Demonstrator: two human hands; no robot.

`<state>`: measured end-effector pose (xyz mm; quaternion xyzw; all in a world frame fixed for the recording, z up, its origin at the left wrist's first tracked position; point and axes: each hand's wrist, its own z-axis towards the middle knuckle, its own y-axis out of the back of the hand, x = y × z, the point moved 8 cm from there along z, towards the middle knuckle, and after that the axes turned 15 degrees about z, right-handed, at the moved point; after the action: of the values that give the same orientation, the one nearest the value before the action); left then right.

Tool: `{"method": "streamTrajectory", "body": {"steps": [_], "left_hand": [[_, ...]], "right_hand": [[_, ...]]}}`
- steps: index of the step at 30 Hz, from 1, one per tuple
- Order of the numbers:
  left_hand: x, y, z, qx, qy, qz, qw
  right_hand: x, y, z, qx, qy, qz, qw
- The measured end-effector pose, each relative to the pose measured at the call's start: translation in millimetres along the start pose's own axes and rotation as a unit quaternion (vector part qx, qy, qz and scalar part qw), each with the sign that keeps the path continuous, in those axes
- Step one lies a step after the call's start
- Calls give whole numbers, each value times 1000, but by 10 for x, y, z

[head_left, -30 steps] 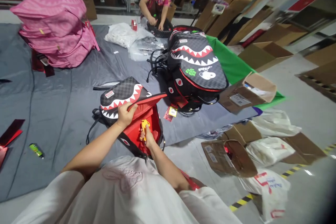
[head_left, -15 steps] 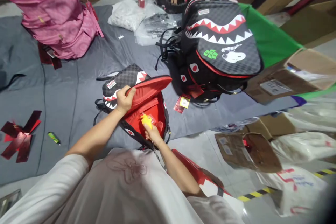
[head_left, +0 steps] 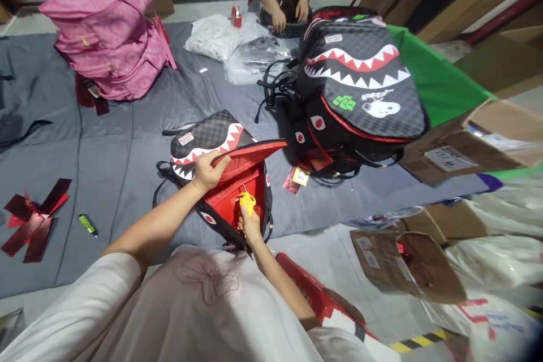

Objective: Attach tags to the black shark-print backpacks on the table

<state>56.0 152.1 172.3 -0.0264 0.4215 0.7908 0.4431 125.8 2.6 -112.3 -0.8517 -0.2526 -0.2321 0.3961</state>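
Note:
A small dark checkered backpack (head_left: 207, 134) with a shark-mouth print lies on the grey cloth in front of me, its red-lined compartment (head_left: 227, 214) open. My left hand (head_left: 211, 171) pinches the edge of its raised flap (head_left: 254, 153). In the mouth of the compartment, my right hand (head_left: 249, 225) grips a yellow tagging gun (head_left: 246, 201), whose thin metal needle points up and away from me. Part of the gun's handle is hidden by my fingers. Red and yellow hang tags (head_left: 297, 177) lie to the right of the backpack.
Larger shark-print backpacks (head_left: 356, 68) are stacked on the right, pink backpacks (head_left: 110, 28) at the back left. Red tags (head_left: 36, 218) and a green tube (head_left: 87, 225) lie left. Cardboard boxes (head_left: 449, 153) stand right. Across the table, another person's hands (head_left: 291, 17) handle a dark bag.
My view has shifted, so the scene sits slightly lower. The flap has tipped a little lower and to the right, and the tagging gun now points more upright.

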Motion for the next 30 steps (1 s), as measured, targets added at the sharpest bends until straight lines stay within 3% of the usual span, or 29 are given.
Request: {"method": "streamTrajectory", "body": {"steps": [9,18,26,30], "left_hand": [[-127,-70,9,12,-38,-40,998],[231,-118,113,62,60,-49,995],[379,-88,52,61,80,-44,994],[298,-38,39,45,53,-29,997]], "right_hand": [[-8,-25,-47,3,20,6,1000],[32,19,88,18,14,40,999],[4,87,140,10,-33,23,999],[81,46,54,1,-33,-12,999]]}}
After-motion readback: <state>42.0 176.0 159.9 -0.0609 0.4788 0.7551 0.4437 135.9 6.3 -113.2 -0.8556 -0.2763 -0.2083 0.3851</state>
